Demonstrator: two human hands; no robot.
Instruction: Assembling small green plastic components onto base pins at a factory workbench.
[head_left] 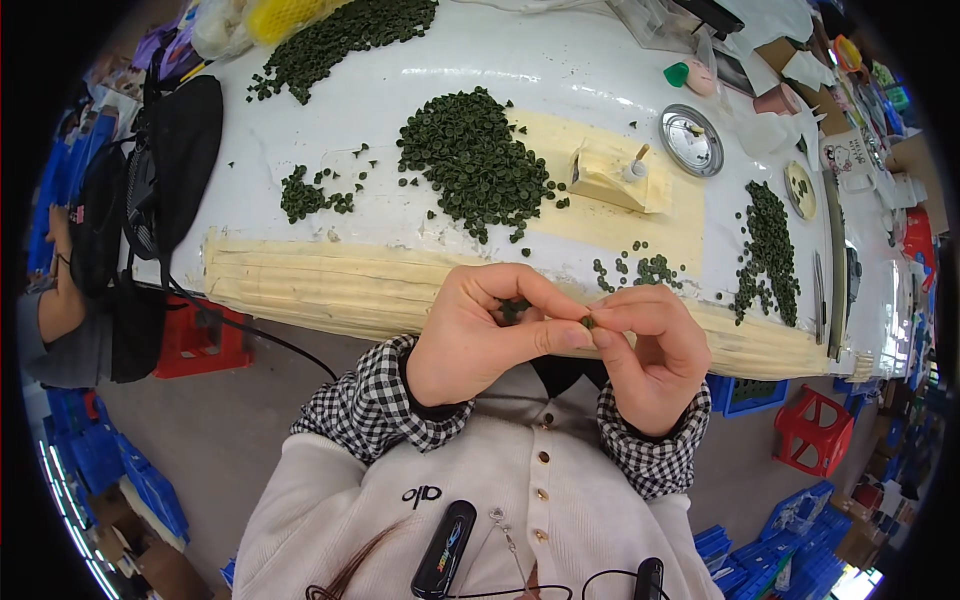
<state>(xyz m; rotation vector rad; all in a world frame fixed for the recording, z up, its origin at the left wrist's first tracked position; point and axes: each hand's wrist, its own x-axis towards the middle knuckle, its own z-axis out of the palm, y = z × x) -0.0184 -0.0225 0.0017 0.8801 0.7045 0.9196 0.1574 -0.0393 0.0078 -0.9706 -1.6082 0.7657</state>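
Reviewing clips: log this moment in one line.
left hand: holds green pieces | right hand: pinches one small green piece | table: green piles

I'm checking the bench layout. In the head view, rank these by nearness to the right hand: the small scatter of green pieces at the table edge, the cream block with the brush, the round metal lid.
From the right hand:
1. Small scatter of green pieces, just above it at the table edge.
2. Cream block with the brush, farther up, mid-table.
3. Round metal lid, farthest, up and slightly right.

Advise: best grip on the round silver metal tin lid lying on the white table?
Grip the round silver metal tin lid by its raised rim, fingers coming from above across opposite edges. It lies flat on the white table, so only the rim offers purchase; its near side looks free of green pieces.
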